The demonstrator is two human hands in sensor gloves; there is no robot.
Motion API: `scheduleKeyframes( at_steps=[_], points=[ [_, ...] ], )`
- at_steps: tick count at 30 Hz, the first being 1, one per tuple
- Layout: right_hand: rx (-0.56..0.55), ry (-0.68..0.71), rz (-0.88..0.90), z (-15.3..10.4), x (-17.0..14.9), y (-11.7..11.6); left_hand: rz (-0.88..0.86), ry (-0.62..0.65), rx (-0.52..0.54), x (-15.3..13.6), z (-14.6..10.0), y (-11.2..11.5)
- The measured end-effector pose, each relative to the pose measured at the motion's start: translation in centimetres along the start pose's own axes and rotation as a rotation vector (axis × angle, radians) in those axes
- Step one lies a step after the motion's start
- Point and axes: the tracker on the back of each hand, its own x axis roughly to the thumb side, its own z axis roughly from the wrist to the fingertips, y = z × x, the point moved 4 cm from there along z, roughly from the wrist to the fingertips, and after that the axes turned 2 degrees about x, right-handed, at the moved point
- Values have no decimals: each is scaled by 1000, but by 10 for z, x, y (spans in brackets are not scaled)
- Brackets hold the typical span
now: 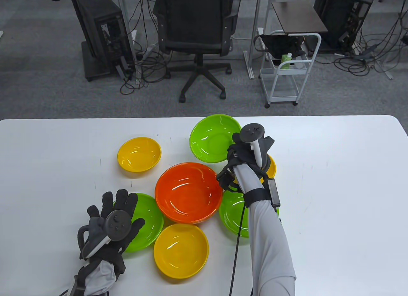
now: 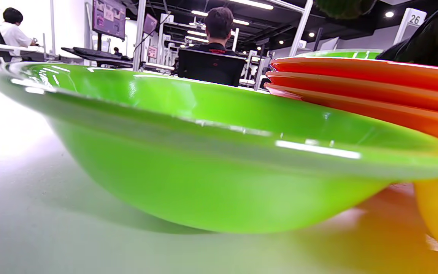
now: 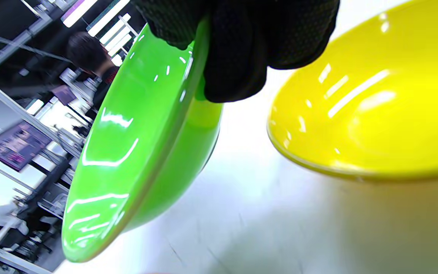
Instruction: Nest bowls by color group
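Note:
My right hand (image 1: pixel 233 151) grips the near right rim of the far green bowl (image 1: pixel 212 138). In the right wrist view my fingers (image 3: pixel 238 49) pinch that rim and the green bowl (image 3: pixel 127 152) stands tilted over the table, beside a yellow bowl (image 3: pixel 375 114). My left hand (image 1: pixel 116 210) lies open with fingers spread over the left edge of the near left green bowl (image 1: pixel 148 224), which also shows in the left wrist view (image 2: pixel 203 171). A stack of orange bowls (image 1: pixel 188 192) sits in the middle, with three rims in the left wrist view (image 2: pixel 375 91).
A yellow bowl (image 1: pixel 139 154) sits at the far left and another (image 1: pixel 181 250) near the front. A third green bowl (image 1: pixel 232 218) lies under my right forearm. A yellow bowl (image 1: pixel 272 168) is half hidden behind my right hand. The table's far edge (image 1: pixel 95 119) is behind.

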Motion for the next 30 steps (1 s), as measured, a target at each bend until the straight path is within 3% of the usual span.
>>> scheduleKeyframes(
  at_steps=[11, 18, 24, 30],
  points=[
    [-136, 335, -49, -69, 11, 53, 14, 3, 4, 2, -1, 1],
    [-144, 413, -67, -114, -15, 68, 9, -1, 9, 1, -2, 1],
    [-245, 483, -213, -155, -43, 74, 23, 9, 5, 5, -2, 3],
    [-238, 401, -234, -172, -75, 83, 30, 14, 2, 5, -2, 3]
  ],
)
